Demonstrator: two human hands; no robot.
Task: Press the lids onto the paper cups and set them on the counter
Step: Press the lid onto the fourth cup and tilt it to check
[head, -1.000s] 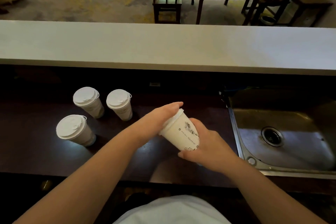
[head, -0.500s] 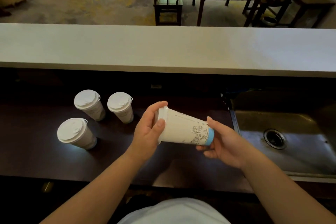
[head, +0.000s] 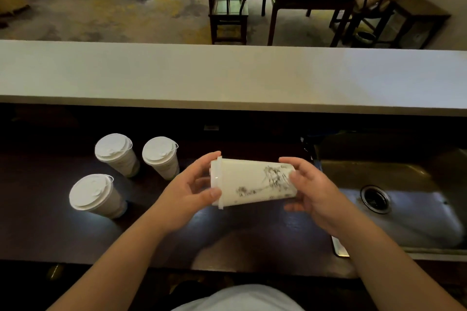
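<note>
since before, the held cup [head: 252, 182] lies level, three lidded cups [head: 115, 151] beyond left fingers, left hand [head: 187, 192] curled round its lid [head: 216, 182], right hand [head: 310, 189] gripping its base.

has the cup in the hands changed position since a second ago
Yes. The held cup has tipped from nearly upright to lying sideways, its lidded end toward the three lidded cups on the dark counter, its base toward the sink.

Sideways lidded cup [head: 252, 182] between both hands
</note>
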